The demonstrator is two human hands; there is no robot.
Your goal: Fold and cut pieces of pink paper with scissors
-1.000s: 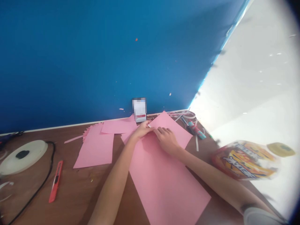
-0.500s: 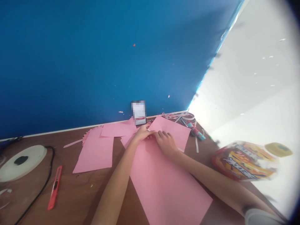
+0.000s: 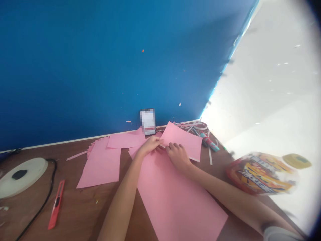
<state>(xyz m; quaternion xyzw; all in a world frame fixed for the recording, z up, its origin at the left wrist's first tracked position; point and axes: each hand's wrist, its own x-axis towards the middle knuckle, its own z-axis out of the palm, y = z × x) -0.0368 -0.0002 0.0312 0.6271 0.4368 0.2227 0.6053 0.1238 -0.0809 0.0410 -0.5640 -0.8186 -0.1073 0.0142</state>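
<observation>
A large pink paper sheet [image 3: 180,197] stretches from the front edge of the view to my hands. Beyond it, a smaller pink sheet [image 3: 184,139] is raised at an angle, a pale strip along its near edge. My left hand [image 3: 150,145] pinches paper where the two sheets meet; its fingertips are partly hidden. Close beside it, my right hand [image 3: 177,155] has its fingers curled over the same edge, pressing the paper. Which sheet each finger grips is hard to make out.
To the left lie more pink sheets [image 3: 100,167], a red box cutter [image 3: 56,205] and a round white disc [image 3: 32,172] beside a black cable. A phone [image 3: 148,121] leans on the blue wall. On the right are paper strips [image 3: 198,124], a striped tube [image 3: 209,141] and a large bottle [image 3: 263,174].
The smaller pink sheet has shifted slightly and tilted up at its near edge. My left hand has moved slightly left, away from my right fingers. The view has shifted a little.
</observation>
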